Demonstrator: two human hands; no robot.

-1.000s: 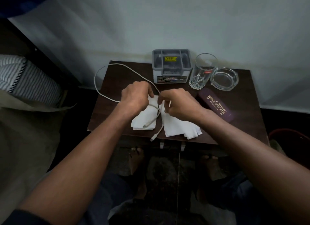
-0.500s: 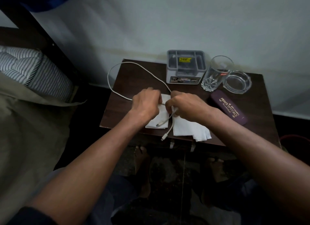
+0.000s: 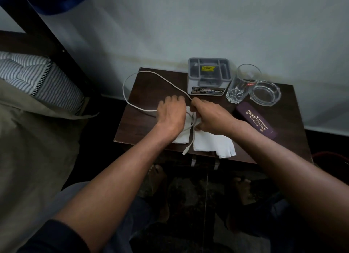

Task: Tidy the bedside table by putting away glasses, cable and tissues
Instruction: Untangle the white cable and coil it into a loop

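A white cable [image 3: 132, 79] loops over the left side of the dark bedside table [image 3: 149, 94]; its plug end [image 3: 186, 151] hangs over the front edge. My left hand [image 3: 171, 113] and my right hand [image 3: 209, 117] meet at the table's middle, each with fingers curled round a strand of the cable. Under them lie two white tissues [image 3: 209, 145]. A closed purple glasses case [image 3: 256, 120] lies to the right of my right hand. A grey compartment organiser [image 3: 208, 77] stands at the back.
A drinking glass [image 3: 241, 84] and a glass ashtray [image 3: 265, 92] stand at the back right. A bed with a striped mattress [image 3: 37, 77] is on the left, a wall behind. My bare feet [image 3: 158, 179] are on the floor below the table front.
The view has shifted, so the table now sits further right. Both hands have stayed together on the cable; the loop at the left looks slightly smaller.
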